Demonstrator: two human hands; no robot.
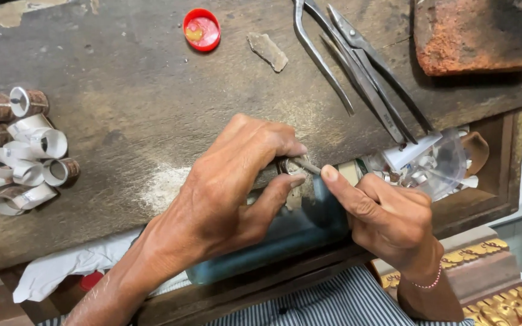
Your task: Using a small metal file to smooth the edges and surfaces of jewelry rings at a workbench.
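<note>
1. Striped cloth [327, 305] is lying nearest, below both hands.
2. Left hand [225, 193] is pinching a small metal ring [287, 165] at the worktop [128, 108] edge.
3. Right hand [388, 217] is pressing a thin tool [307, 165] against it, grip closed.
4. Shears [357, 66] and ring blanks [22, 148] are lying farther off.
</note>
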